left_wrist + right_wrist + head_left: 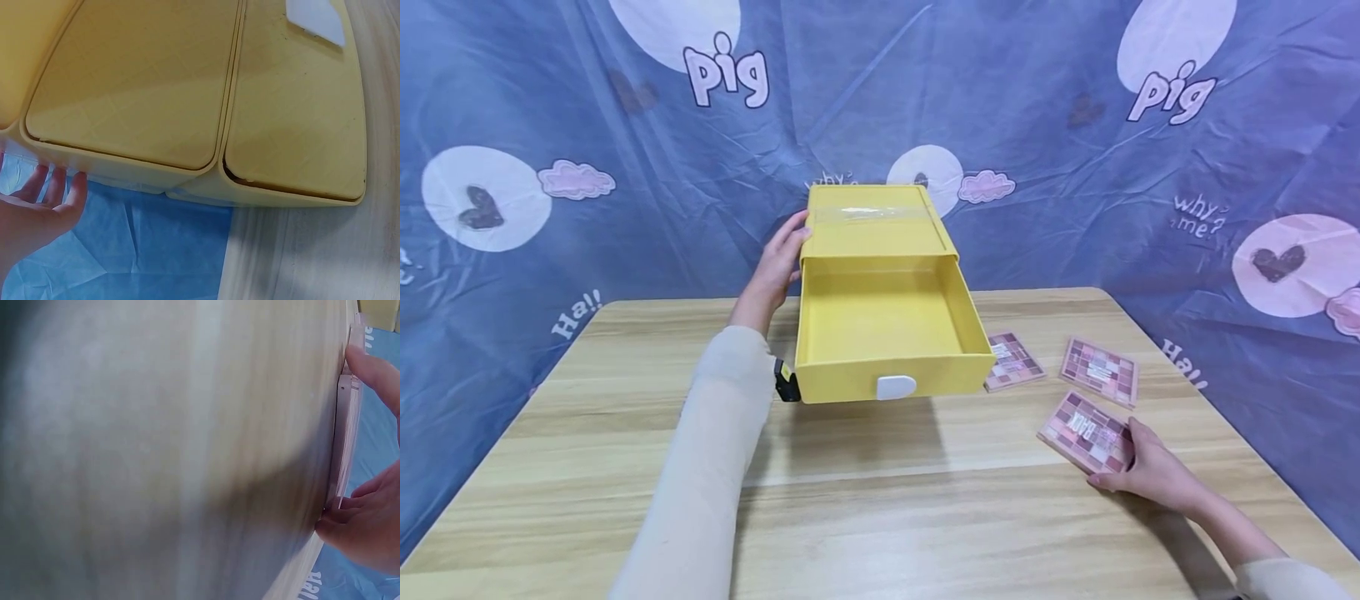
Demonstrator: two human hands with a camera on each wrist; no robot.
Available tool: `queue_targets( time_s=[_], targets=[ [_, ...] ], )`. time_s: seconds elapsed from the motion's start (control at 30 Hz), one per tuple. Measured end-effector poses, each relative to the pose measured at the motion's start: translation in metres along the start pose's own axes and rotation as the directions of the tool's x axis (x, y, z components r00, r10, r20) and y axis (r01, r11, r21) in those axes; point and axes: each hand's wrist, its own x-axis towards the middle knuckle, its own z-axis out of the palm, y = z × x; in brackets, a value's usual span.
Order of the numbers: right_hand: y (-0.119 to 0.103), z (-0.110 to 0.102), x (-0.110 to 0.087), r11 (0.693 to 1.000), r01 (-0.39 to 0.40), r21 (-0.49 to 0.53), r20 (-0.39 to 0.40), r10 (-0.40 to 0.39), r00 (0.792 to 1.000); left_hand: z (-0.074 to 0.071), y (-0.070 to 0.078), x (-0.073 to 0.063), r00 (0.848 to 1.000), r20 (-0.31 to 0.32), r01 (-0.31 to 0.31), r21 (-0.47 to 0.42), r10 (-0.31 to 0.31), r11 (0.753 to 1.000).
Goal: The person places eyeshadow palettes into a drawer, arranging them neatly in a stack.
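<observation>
Nearest, at four o'clock, the right hand [1157, 472] pinches a pink palette [1084, 433] by its edges; from it, a second palette [1099, 373] lies just past twelve, a third palette [1015, 362] toward ten. Beyond, the left hand [777, 260], fingers loosely extended, touches the open yellow drawer unit [872, 237] at its ten o'clock.

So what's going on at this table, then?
A person is working with both hands at a wood-grained table. Their left-hand grip rests against the side of a yellow drawer unit, whose top drawer is pulled out. Their right-hand grip pinches a flat pink case by its edges, off to the right of the unit. A second case lies partly hidden behind the drawer's corner, with a third case to its right.
</observation>
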Motion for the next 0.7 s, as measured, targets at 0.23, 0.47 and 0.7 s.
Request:
queue_targets(
  time_s=[0.23,0.47,0.7],
  targets=[
    [-0.0019,-0.0013,0.0019,0.999,-0.007,-0.041,-0.025,0.006,1.0,-0.0006,0.0001,-0.0012,1.0,-0.012,0.002,0.006,-0.002,1.0],
    [-0.0053,-0.005,0.0032,0.999,-0.031,-0.023,-0.003,0.031,1.0,0.0023,-0.0003,-0.0007,1.0,-0.003,-0.001,-0.001,0.001,1.0],
    [-0.0047,-0.0086,0.0101,1.0,0.002,0.003,-0.027,-0.002,1.0,0.0011,-0.0014,0.0002,1.0,-0.01,-0.016,0.005,0.016,1.0]
  ],
)
